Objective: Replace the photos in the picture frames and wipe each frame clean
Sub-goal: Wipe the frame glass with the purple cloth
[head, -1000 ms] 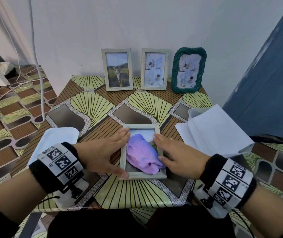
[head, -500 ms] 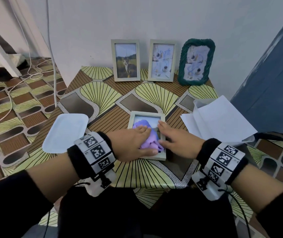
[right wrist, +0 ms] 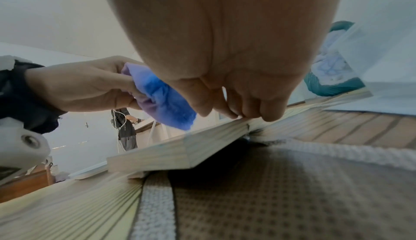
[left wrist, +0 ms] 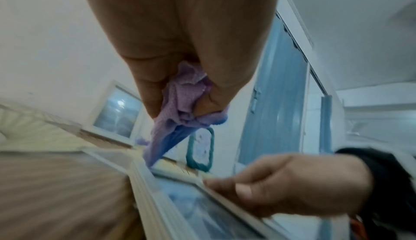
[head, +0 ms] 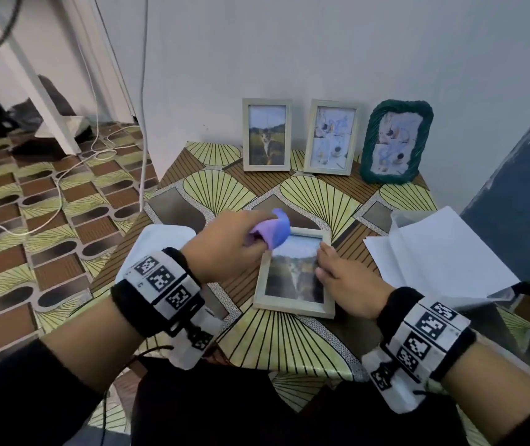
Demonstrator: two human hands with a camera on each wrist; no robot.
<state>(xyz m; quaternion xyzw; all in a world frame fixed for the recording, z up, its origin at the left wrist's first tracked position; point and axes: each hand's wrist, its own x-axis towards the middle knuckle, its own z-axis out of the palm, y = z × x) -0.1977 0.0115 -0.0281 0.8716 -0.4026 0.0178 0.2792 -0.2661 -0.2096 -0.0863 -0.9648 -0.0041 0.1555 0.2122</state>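
The left hand (head: 225, 249) hovers above the far corner of the pale wooden picture frame (head: 292, 309), fingers bunched around a crumpled lilac-blue cloth (head: 273, 231). The right hand (head: 345, 281) presses curled fingertips (right wrist: 270, 117) onto the frame's right edge. The frame lies face up on the patterned table (head: 289, 346), its near edge slightly raised, showing a landscape photo.

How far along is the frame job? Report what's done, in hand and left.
Done, apparently: three frames stand at the wall with photos in; whether they were wiped can't be told. In hand: the flat frame holds a photo; the left hand grips the purple cloth above its far edge, and the right hand steadies its right rail. Left: finish wiping it and stand it up.
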